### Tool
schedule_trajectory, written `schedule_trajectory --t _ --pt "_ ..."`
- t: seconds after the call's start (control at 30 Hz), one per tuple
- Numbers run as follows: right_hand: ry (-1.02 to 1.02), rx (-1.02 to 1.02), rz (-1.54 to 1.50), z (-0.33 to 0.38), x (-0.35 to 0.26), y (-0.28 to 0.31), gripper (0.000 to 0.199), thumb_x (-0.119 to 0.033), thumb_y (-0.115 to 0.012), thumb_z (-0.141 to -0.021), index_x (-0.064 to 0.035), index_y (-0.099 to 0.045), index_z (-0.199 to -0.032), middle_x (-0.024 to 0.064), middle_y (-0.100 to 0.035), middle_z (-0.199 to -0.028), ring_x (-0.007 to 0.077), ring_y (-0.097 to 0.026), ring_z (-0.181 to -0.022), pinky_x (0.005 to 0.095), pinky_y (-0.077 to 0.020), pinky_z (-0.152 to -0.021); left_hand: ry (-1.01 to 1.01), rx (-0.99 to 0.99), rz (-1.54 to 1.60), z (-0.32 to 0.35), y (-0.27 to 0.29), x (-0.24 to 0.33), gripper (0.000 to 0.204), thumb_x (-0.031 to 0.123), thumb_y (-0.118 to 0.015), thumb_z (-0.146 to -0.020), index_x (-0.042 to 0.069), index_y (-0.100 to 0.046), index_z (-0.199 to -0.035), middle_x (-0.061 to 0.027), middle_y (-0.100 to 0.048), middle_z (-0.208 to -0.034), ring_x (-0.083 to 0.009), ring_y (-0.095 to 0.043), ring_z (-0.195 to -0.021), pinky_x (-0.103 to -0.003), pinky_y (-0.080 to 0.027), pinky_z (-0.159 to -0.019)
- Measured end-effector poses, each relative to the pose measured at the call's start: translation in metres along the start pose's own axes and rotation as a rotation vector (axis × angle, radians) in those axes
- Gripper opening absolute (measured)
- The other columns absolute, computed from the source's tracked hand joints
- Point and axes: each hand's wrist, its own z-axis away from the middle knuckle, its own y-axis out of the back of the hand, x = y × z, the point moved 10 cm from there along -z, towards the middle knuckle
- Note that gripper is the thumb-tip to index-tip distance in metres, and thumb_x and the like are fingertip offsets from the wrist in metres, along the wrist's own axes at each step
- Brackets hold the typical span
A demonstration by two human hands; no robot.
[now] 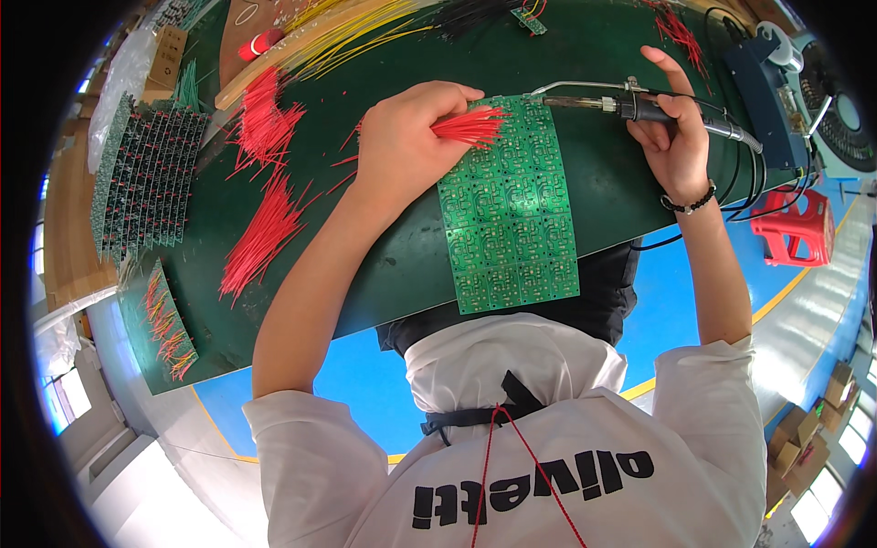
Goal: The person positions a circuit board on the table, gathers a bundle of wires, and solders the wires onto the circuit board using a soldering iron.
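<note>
A long green circuit board panel [512,219] lies on the dark green bench, reaching to its near edge. My left hand [402,137] rests at the panel's top left corner, shut on a bundle of short red wires [470,126] whose ends fan out over the board. My right hand [671,128] grips the black handle of a soldering iron [630,105]. The iron's metal tip points left and hovers over the panel's top edge, close to the red wire ends.
Loose red wires [265,219] lie in heaps to the left. Stacked green boards [146,178] stand at the far left, and another wired board [169,324] rests near the corner. Yellow wires [347,36] lie at the back. A blue device [763,91] and a red stool [795,228] are on the right.
</note>
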Motion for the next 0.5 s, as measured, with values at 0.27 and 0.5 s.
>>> schedule_trajectory --t 0.27,0.5 --pt "0.027 -0.003 0.146 0.0027 -0.0033 -0.008 0.052 -0.013 -0.037 -0.082 -0.0021 -0.036 -0.133 -0.0071 -0.026 -0.046 0.003 -0.021 -0.042 0.0204 -0.0201 -0.045 0.0 -0.003 0.007 -0.0002 0.0003 0.0005 0.025 0.002 -0.069 -0.071 0.0 -0.045 -0.065 -0.012 -0.065 -0.078 -0.0216 -0.067 -0.087 -0.027 -0.048 -0.063" --pt "0.015 0.031 0.195 0.0041 -0.004 -0.0088 0.052 -0.011 -0.038 -0.081 -0.0018 -0.037 -0.132 -0.0071 -0.028 -0.046 0.003 -0.021 -0.043 0.0209 -0.0203 -0.045 -0.002 0.001 0.002 0.0002 -0.0001 -0.0004 0.025 0.002 -0.069 -0.071 0.0 -0.045 -0.064 -0.0121 -0.065 -0.079 -0.0213 -0.067 -0.085 -0.027 -0.048 -0.063"
